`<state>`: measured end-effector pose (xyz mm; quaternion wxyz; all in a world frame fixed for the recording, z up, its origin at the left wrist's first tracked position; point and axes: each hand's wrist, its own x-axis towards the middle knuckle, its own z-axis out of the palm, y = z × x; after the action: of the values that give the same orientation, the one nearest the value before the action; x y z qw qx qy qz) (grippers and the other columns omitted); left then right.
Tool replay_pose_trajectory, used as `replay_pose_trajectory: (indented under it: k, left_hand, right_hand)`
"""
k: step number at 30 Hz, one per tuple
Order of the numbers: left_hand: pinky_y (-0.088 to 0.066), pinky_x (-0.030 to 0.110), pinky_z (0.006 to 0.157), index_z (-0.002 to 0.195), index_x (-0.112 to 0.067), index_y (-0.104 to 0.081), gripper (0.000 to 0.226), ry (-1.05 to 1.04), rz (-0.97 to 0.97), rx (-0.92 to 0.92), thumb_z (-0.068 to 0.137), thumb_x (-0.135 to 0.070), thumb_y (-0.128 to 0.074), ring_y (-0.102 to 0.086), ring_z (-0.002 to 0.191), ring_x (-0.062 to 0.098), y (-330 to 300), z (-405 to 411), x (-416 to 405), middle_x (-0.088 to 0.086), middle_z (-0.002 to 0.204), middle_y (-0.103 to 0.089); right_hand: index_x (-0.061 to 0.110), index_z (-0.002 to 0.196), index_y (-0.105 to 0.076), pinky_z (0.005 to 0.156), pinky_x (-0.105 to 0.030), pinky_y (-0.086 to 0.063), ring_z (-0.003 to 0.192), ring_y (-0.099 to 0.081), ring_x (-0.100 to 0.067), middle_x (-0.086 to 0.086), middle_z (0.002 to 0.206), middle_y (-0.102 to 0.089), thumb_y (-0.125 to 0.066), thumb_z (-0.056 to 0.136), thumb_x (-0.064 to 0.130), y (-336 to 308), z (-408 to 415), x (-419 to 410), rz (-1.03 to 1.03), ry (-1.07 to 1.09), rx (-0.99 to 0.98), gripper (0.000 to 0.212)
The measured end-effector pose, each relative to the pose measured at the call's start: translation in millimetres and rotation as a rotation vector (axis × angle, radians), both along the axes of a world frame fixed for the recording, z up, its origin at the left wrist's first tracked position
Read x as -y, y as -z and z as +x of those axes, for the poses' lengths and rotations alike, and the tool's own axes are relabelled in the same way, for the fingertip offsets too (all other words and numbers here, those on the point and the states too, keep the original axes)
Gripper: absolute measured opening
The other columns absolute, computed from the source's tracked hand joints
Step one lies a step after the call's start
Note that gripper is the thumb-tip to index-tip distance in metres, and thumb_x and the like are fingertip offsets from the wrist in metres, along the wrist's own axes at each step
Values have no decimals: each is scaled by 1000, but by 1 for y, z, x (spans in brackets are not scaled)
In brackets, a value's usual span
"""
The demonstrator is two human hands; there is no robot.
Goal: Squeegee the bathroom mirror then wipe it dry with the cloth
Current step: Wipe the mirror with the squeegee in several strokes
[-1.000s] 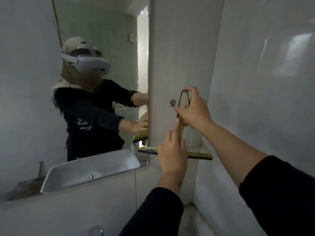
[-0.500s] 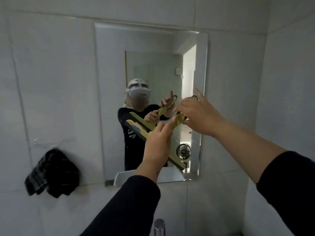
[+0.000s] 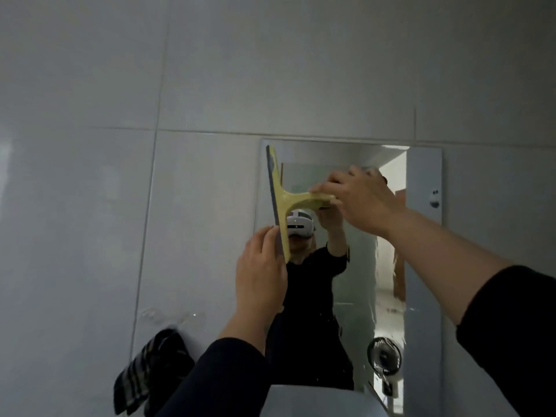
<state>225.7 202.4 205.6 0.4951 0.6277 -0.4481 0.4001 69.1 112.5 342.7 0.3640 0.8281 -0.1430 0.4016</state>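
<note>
The yellow squeegee [image 3: 285,200] stands with its blade nearly vertical along the left edge of the bathroom mirror [image 3: 424,236], near the top left corner. My right hand [image 3: 361,200] grips its handle, which points right. My left hand [image 3: 260,272] holds the lower end of the blade between thumb and fingers. A dark checked cloth [image 3: 150,377] hangs on the tiled wall at the lower left, apart from both hands. The mirror reflects me in a white headset and dark top.
Grey tiled wall [image 3: 180,85] surrounds the mirror. A small round fan [image 3: 385,356] shows reflected in the mirror's lower right. The white rim of a basin [image 3: 319,401] sits below the mirror at the bottom edge.
The squeegee went from the hook on the right wall, across the mirror, up to its top left edge. The blade turned from slanted to nearly vertical. The view tilted upward.
</note>
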Motion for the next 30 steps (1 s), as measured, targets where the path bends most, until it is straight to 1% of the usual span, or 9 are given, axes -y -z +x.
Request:
replay_pose_trajectory:
  k: [3,6,8,10,13,15,18,21,30]
  left_hand:
    - [-38,38,108,142,-15,-33,56,-37,83,-142,90,-20,-54,-36,135,23,-4,10,8,5,148,-33]
    - [-24,35,117,149,-16,-16,66,-58,182,-191,94,-30,-49,-15,146,22,-10,17,21,6,158,-12]
    - [-18,35,118,151,-16,-7,74,-71,234,-221,94,-39,-49,-4,148,22,-15,19,31,7,160,0]
    - [-17,35,117,151,-15,1,87,-69,285,-256,90,-46,-53,5,148,22,-19,18,43,8,160,12]
    - [-11,38,121,149,-9,12,104,-129,356,-249,84,-48,-60,19,146,26,-19,16,56,13,157,24]
    - [-8,39,121,147,-6,17,110,-171,374,-242,83,-48,-63,24,144,28,-18,14,59,16,155,27]
    - [-6,39,121,146,-6,21,113,-165,373,-255,83,-46,-64,26,143,28,-17,15,61,16,154,30]
    - [-6,40,121,146,-6,21,111,-164,385,-249,84,-45,-63,26,143,29,-17,16,61,16,154,30]
    - [-10,40,120,147,-4,17,112,-167,378,-241,83,-45,-65,23,144,30,-19,11,60,18,154,27]
  right_hand:
    - [50,136,-38,83,-38,-29,106,-45,-29,-4,121,-47,-45,95,19,-32,13,-4,23,36,73,52]
    - [54,139,-30,89,-43,-32,106,-43,-29,-8,118,-44,-39,96,22,-58,31,-7,65,57,122,54]
    - [54,139,-29,89,-43,-31,105,-42,-29,-9,115,-43,-36,97,24,-68,43,-6,103,48,133,53]
    - [55,139,-28,90,-44,-30,106,-40,-30,-10,114,-42,-34,97,26,-75,54,-3,128,71,124,52]
    - [57,138,-27,93,-46,-29,110,-38,-30,-11,115,-42,-30,98,35,-78,63,5,130,133,120,46]
    - [58,138,-24,92,-46,-30,110,-38,-29,-10,113,-42,-29,100,38,-74,67,10,112,154,124,44]
    - [58,139,-24,90,-45,-31,111,-39,-28,-9,111,-43,-33,100,29,-70,65,14,62,168,145,49]
    - [58,138,-26,89,-45,-31,110,-41,-27,-9,110,-45,-34,100,27,-68,53,16,19,176,167,49]
    - [61,136,-26,96,-48,-31,120,-39,-29,-10,119,-45,-36,97,18,-49,-19,53,184,327,264,59]
